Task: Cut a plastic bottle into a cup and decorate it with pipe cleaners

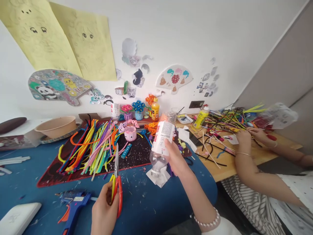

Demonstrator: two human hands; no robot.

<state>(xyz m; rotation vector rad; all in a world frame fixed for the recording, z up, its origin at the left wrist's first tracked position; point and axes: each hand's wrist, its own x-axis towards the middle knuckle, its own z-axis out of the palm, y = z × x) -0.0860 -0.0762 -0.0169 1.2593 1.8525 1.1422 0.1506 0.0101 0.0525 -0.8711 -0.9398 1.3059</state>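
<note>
My left hand (105,209) is closed around the red-and-yellow handles of a pair of scissors (116,166), whose blades point away from me and look closed. In my right hand (176,158) is a clear plastic bottle (162,138) with a white-and-red label, tilted with its neck downward. The bottle's neck is just above a crumpled white tissue (160,181); whether they touch I cannot tell. Left of the bottle, a small pink pot (130,133) wrapped in pipe cleaners stands on a dark mat (144,153). A heap of colourful pipe cleaners (97,147) lies beyond the scissors.
A blue glue gun (77,204) lies left of my left hand, near a white box-like object (21,218). Pipe-cleaner flowers (138,107) and an orange drink bottle (155,110) line the wall. At right, another person's hands (244,138) work over a wooden table (227,168).
</note>
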